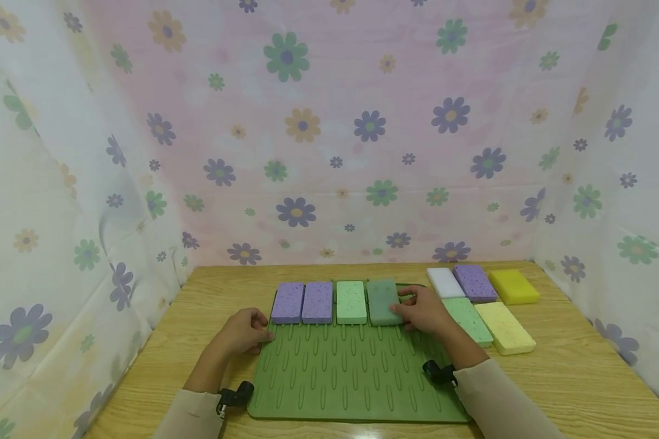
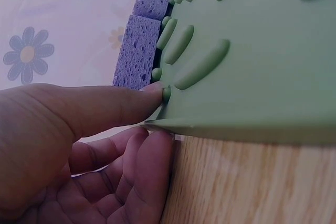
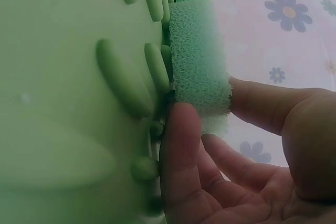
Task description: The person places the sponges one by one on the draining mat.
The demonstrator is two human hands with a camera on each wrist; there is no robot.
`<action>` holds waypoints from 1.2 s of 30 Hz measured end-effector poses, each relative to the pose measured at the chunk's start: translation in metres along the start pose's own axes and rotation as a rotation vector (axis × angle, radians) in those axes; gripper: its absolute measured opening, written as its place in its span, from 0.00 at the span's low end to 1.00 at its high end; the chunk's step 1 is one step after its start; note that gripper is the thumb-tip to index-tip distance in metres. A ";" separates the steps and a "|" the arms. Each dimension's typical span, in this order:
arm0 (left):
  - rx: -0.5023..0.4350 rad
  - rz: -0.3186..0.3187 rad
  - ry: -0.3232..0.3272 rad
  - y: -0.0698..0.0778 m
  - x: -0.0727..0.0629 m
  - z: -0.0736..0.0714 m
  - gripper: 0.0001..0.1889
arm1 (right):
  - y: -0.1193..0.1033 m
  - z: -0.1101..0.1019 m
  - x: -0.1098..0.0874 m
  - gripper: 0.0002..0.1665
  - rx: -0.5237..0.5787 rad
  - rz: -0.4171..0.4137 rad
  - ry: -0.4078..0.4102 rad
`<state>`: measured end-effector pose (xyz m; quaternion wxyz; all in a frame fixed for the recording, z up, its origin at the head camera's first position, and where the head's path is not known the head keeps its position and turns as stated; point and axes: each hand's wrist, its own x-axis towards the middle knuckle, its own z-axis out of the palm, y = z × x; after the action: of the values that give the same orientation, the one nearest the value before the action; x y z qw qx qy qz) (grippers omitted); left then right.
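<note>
A green ribbed mat (image 1: 340, 372) lies on the table, with a row of sponges along its far edge. From the left come two purple sponges (image 1: 288, 302) (image 1: 317, 302), then a light green sponge (image 1: 351, 302). At the row's right end is a darker grey-green sponge (image 1: 383, 299), coarse and porous in the right wrist view. My right hand (image 1: 421, 310) holds this sponge by its right side, between thumb and fingers. My left hand (image 1: 244, 332) pinches the mat's left edge, thumb (image 2: 121, 106) on top beside a purple sponge and curled fingers (image 2: 152, 166) below the rim.
Right of the mat lie more sponges: white (image 1: 446, 282), purple (image 1: 475, 283), bright yellow (image 1: 514, 286), light green (image 1: 467, 320) and pale yellow (image 1: 505, 328). A flowered curtain (image 1: 335, 152) stands behind the wooden table (image 1: 571, 378) and at both sides.
</note>
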<state>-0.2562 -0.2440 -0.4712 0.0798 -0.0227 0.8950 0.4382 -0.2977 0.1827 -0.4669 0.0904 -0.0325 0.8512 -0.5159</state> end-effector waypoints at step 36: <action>-0.011 -0.004 -0.001 0.002 -0.001 0.000 0.17 | -0.008 -0.009 -0.008 0.32 -0.135 -0.002 0.021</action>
<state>-0.2551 -0.2430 -0.4692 0.0809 -0.0246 0.8926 0.4428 -0.2917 0.1875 -0.4546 0.0786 -0.0340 0.8850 -0.4577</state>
